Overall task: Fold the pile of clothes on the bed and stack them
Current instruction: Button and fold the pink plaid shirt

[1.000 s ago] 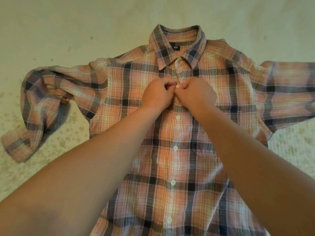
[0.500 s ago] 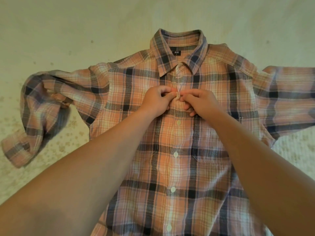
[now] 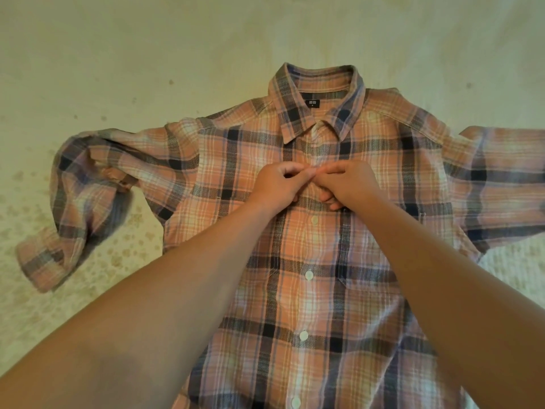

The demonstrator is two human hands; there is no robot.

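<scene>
An orange, pink and navy plaid shirt lies face up on the bed, collar away from me, its front buttoned below my hands. My left hand and my right hand meet at the placket just below the collar. Each pinches the cloth edge there between thumb and fingertips. The button under them is hidden. The left sleeve bends down and back on itself; the right sleeve runs off the frame's right edge.
A pale cream bedspread with a faint floral print lies under the shirt on every side. No other garment shows in view.
The view has tilted so the shirt sits lower in frame. My hands have stayed at the upper placket, and my right fingers have uncurled a little while still pinching.
</scene>
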